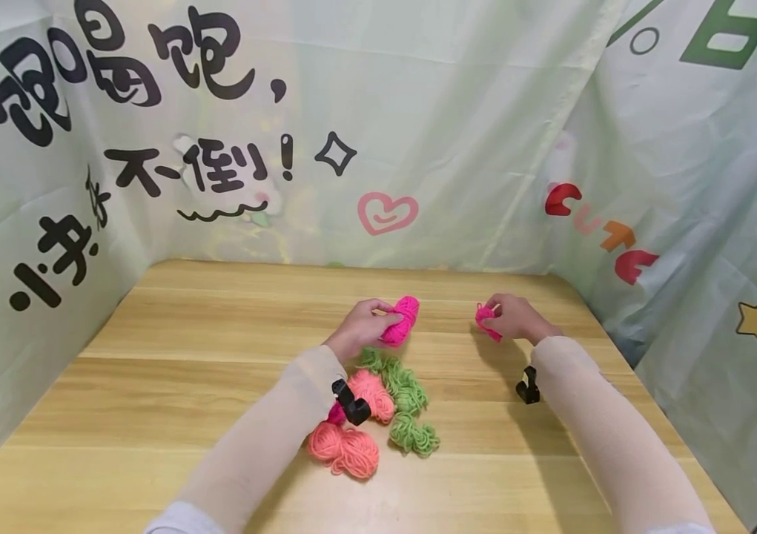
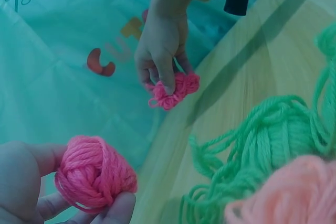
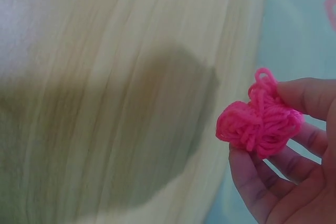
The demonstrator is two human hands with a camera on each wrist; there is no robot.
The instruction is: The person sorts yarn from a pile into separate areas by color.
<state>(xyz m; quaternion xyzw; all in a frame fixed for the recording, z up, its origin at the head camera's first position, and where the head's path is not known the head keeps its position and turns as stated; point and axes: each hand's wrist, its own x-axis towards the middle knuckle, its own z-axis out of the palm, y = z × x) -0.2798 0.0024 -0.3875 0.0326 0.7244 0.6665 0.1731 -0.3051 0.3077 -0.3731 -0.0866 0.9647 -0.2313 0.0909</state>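
In the head view my left hand [image 1: 363, 326] grips a bright pink yarn skein [image 1: 406, 320] between thumb and fingers, above the table's middle. The left wrist view shows this skein [image 2: 94, 174] as a rounded bundle of wound strands. Off to the right, my right hand [image 1: 517, 317] pinches a smaller pink yarn bundle [image 1: 486, 319], raised over the tabletop with its shadow below. Close up in the right wrist view, that small bundle [image 3: 260, 121] has a loop sticking up, and thumb and fingertips hold it from both sides.
Green yarn skeins [image 1: 406, 389] and coral yarn skeins [image 1: 345, 450] lie grouped on the wooden table [image 1: 171, 408], nearer than the left hand. A dark pink skein [image 1: 336, 414] is partly hidden by the left wrist's black camera mount. Printed cloth [image 1: 471, 148] hangs around the table's back and sides.
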